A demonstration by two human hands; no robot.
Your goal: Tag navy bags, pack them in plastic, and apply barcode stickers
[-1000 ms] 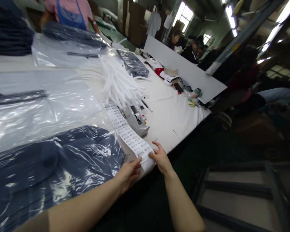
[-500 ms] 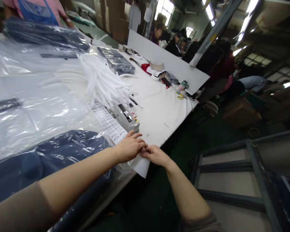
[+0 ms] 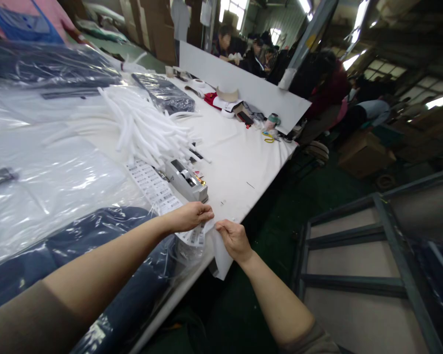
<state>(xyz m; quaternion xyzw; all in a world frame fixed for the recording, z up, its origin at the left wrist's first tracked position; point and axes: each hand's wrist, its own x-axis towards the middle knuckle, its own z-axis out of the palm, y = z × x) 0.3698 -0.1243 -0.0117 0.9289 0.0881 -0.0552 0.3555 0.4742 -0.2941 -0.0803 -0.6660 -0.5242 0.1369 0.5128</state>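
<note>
A long white strip of printed barcode labels [image 3: 153,186] runs down the table to its near edge. My left hand [image 3: 189,216] is closed in a pinch on a label at the strip's end, lifted a little off it. My right hand [image 3: 234,238] is closed on the white backing paper [image 3: 217,255] that hangs over the table edge. The two hands are a few centimetres apart. A dark blue garment in a clear plastic bag [image 3: 77,255] lies right under my left forearm. A grey tape dispenser [image 3: 186,180] stands just beyond my left hand.
A heap of white foam tubes [image 3: 147,125] and more bagged garments [image 3: 166,93] lie further up the white table [image 3: 239,167]. Scissors, tape rolls and small items sit by a white board [image 3: 243,88] at the far end. Several people sit behind it. A metal frame [image 3: 354,246] stands at the right.
My hands met at the strip's end and have drawn apart, the left lifting a label, the right pulling the backing paper down over the edge. The camera has swung to the right.
</note>
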